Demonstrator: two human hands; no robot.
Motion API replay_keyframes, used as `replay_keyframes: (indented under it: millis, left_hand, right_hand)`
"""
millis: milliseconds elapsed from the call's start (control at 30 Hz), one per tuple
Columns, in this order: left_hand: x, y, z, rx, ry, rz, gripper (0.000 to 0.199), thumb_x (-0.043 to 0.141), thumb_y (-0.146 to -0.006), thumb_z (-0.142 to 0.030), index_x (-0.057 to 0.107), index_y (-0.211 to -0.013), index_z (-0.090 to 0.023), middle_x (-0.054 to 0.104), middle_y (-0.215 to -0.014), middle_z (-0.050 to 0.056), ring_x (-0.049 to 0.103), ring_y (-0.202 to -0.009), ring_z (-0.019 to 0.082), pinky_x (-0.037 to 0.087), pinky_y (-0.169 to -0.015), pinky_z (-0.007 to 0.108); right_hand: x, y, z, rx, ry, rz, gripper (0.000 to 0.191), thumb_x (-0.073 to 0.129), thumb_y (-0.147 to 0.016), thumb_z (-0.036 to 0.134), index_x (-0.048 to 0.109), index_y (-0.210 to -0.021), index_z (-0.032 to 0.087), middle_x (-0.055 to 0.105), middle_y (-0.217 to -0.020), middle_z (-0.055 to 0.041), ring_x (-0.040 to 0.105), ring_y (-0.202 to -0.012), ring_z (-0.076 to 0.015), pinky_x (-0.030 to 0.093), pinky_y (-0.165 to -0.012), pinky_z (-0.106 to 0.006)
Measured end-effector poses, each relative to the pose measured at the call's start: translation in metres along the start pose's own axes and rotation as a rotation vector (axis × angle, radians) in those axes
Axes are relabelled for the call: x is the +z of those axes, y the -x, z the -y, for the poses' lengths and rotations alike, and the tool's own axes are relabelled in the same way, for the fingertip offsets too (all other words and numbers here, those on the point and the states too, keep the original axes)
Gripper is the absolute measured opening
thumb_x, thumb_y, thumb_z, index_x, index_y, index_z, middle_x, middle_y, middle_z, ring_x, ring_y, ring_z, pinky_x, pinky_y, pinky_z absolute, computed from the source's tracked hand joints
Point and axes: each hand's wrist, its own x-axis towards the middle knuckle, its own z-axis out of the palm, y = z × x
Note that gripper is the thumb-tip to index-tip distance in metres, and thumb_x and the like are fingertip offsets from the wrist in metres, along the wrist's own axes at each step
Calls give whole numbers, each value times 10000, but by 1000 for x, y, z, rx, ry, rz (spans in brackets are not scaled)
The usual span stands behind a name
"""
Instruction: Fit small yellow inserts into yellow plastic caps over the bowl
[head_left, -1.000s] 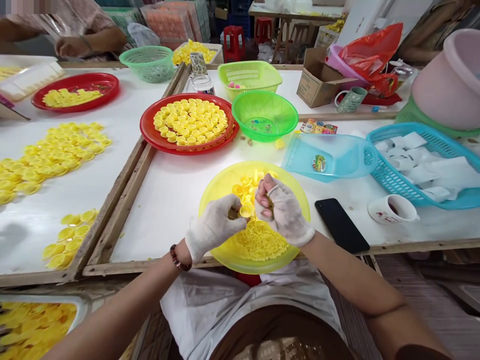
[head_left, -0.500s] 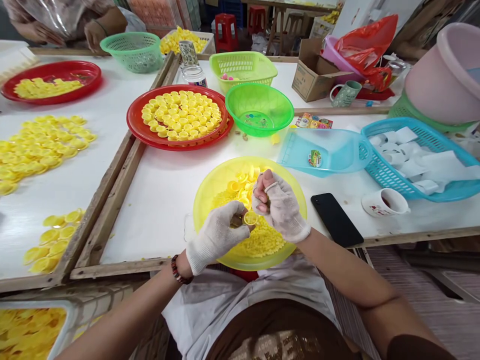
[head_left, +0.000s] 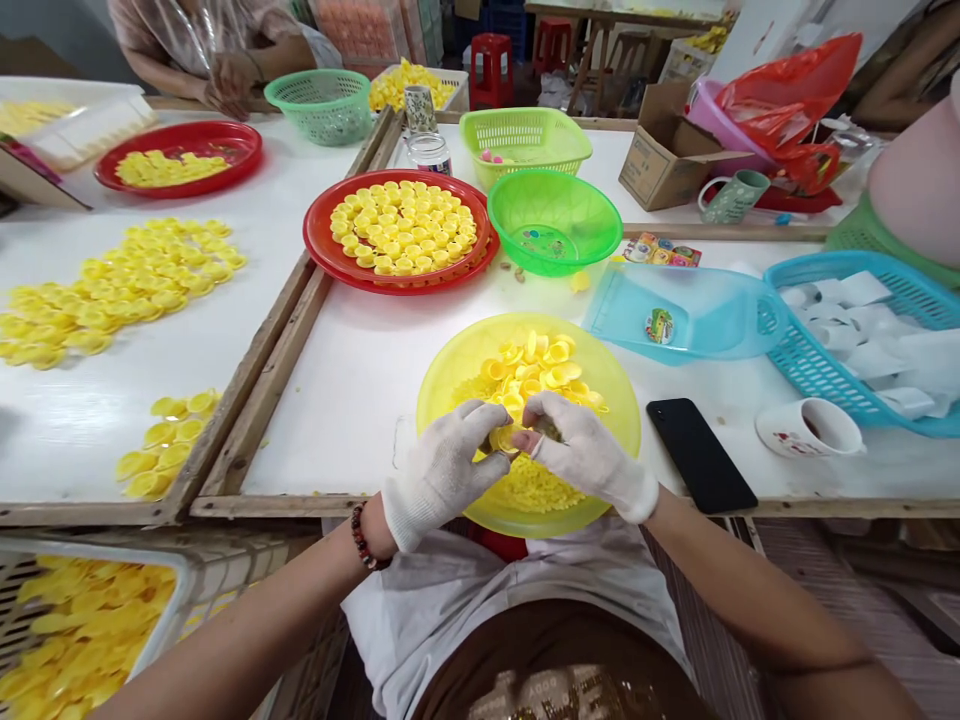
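Observation:
Over a translucent yellow basin (head_left: 442, 380), my left hand (head_left: 454, 465) in a white fingerless glove pinches a small round yellow plastic cup (head_left: 503, 437). My right hand (head_left: 585, 445), gloved alike, has its thumb at the cup's rim and its other fingers bent; whether it holds a small piece is hidden. Inside the basin, yellow plastic cup pieces (head_left: 536, 362) are heaped at the far side. Many tiny yellow pieces (head_left: 536, 488) fill the near side, below my hands.
A red tray (head_left: 319, 235) of yellow cups and a green bowl (head_left: 555, 215) stand beyond the basin. To the right lie a blue scoop (head_left: 705, 320), a black phone (head_left: 701, 455), a mug (head_left: 810, 428) and a blue basket (head_left: 814, 375). A wooden ledge (head_left: 259, 400) runs along the left. Another person's hands (head_left: 232, 80) rest at the far left.
My right hand has gone from a raised, curled pose down to the cup, thumb at its rim. My left hand keeps the cup. The view has turned left.

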Motion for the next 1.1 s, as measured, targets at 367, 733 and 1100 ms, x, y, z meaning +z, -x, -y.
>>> replay_keyframes:
  millis: [367, 733, 1100]
  left_hand:
    - [-17, 15, 19, -102, 80, -139, 285, 693, -886, -287, 630, -1140, -175, 696, -1022, 63, 656, -853, 168, 541, -810, 310]
    - [-193, 45, 183, -710, -526, -498, 249, 700, -766, -287, 670, -974, -154, 657, -904, 34, 607, -836, 179, 492, -839, 318]
    - [-210, 79, 262, -804, -424, -214, 454, 645, -839, -505, 586, -653, -95, 494, -494, -74, 470, -509, 51, 407, -619, 220]
  right_hand:
    - [-8, 5, -2, -17, 81, 123, 128, 517, -981, 286, 600, -898, 236, 634, -825, -12, 584, -741, -180, 459, -711, -333]
    - [11, 18, -16, -241, 452, 277, 173, 495, -972, 258, 650, -1044, 233, 714, -1047, -92, 677, -977, -267, 552, -865, -449]
    - [18, 18, -15, -216, 548, 277, 192, 444, -1018, 278, 617, -1051, 203, 688, -1035, -100, 651, -973, -269, 518, -854, -442]
